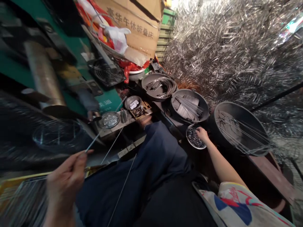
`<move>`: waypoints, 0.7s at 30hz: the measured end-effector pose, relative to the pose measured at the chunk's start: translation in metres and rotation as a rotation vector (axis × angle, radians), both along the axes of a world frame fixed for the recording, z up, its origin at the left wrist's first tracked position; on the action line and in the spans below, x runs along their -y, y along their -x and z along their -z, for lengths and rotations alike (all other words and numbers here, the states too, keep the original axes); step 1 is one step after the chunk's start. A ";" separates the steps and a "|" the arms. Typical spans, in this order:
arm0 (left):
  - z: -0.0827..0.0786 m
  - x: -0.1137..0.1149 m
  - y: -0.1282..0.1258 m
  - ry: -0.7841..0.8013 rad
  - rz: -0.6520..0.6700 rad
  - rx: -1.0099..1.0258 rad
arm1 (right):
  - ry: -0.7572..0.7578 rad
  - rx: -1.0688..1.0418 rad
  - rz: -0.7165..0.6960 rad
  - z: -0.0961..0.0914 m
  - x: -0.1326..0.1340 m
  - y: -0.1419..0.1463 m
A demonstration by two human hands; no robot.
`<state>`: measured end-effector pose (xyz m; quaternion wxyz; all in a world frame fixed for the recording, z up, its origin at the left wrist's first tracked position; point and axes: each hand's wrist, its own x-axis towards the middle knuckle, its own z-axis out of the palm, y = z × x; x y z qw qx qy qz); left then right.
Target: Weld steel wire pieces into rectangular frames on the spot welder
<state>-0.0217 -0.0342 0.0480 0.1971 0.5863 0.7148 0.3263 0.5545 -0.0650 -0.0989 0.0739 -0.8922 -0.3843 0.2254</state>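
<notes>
My left hand is raised at the lower left, thumb and fingers pinched on a thin metal rod that slants up and away. My right hand reaches into a round metal bowl of small shiny metal pieces. Its fingers are bent down among the pieces, so whether they grip one cannot be seen. Beside this bowl, a dark pan bears long thin wires. Another pan holds flat strips and rods. Two thin rods, one of them near my leg, cross the lower middle.
Green machinery with a metal cylinder stands at the left. A dish of shiny pieces sits below it. Coiled wires lie in a far pan. A cardboard box and a huge heap of bent wire rise behind.
</notes>
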 end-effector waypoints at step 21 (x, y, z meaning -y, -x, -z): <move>0.037 0.001 0.003 -0.206 0.138 0.145 | -0.303 -1.358 -0.278 -0.085 -0.130 0.382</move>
